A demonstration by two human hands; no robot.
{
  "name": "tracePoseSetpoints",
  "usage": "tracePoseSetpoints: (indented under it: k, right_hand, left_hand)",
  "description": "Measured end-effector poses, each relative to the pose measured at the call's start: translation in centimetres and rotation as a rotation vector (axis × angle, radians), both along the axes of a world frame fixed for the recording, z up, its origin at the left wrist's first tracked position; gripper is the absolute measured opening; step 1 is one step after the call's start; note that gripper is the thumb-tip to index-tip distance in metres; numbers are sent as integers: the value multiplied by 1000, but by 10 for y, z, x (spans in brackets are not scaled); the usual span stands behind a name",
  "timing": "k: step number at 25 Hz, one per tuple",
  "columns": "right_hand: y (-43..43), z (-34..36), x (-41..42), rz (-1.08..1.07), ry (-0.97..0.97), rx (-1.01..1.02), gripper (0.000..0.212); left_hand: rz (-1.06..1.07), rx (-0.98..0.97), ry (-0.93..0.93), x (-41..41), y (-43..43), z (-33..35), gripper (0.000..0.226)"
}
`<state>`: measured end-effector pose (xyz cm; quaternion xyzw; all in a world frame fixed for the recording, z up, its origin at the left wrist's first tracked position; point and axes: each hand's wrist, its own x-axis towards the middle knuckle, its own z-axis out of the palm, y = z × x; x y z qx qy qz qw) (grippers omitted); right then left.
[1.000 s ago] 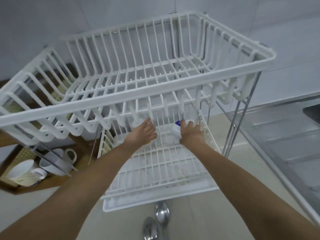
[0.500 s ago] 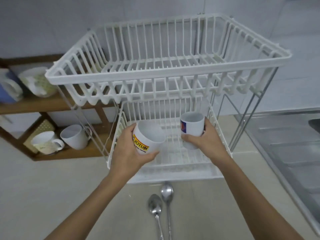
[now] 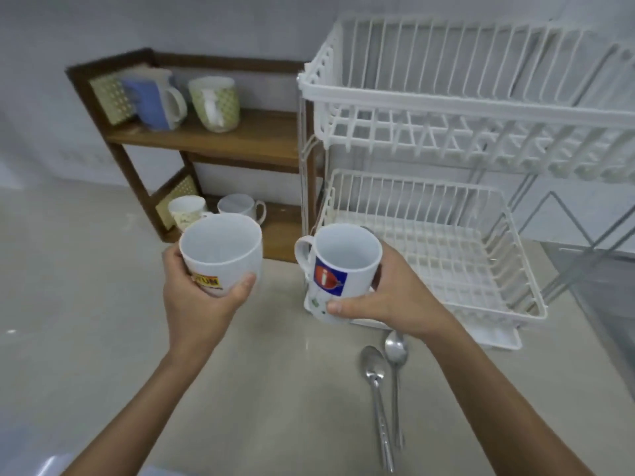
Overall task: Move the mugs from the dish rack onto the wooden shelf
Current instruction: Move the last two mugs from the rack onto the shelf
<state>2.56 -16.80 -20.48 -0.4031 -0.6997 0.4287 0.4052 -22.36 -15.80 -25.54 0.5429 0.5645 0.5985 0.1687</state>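
My left hand (image 3: 196, 300) grips a white mug with a yellow label (image 3: 221, 254), held upright above the counter. My right hand (image 3: 388, 297) holds a white mug with a blue and red logo (image 3: 340, 269), its handle pointing left. Both mugs hang in front of the wooden shelf (image 3: 240, 139), which stands left of the white two-tier dish rack (image 3: 446, 108). The rack's lower basket (image 3: 446, 255) and upper basket hold nothing I can see. On the shelf's top board stand a blue mug (image 3: 154, 101) and a green patterned mug (image 3: 214, 103); two pale mugs (image 3: 213, 209) sit on the lower board.
Two metal spoons (image 3: 385, 383) lie on the grey counter in front of the rack. A steel sink drainboard (image 3: 604, 304) runs along the right edge. Grey wall tiles rise behind the shelf and rack.
Both hands reached into the lower basket, lifted a mug each out of it and carried them left and toward me. My view has swung left, so the shelf now shows fully.
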Motion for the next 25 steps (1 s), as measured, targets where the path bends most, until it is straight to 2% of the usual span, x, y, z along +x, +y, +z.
tracePoseSetpoints:
  k: [3, 5, 7, 10, 14, 18, 25]
  right_hand:
    - [9, 7, -59, 13, 39, 27, 76]
    - [21, 11, -97, -34, 85, 56, 76]
    - [40, 16, -134, -152, 131, 83, 76]
    - [86, 29, -173, -374, 141, 134, 78]
    - [163, 58, -191, -667, -16, 206, 79]
    - [230, 75, -184, -890, -169, 128, 75]
    - [288, 70, -163, -955, -127, 5, 78]
  left_hand:
    - [86, -50, -69, -38, 22, -2, 77]
    - [97, -103, -97, -58, 42, -6, 75]
    - [98, -145, -85, -75, 63, -6, 68]
    - [38, -176, -35, -90, 92, -5, 70]
    - [-98, -212, 42, -96, 125, -7, 74]
    - [-129, -252, 150, -94, 154, -11, 88]
    - [-180, -286, 154, -92, 181, -23, 93]
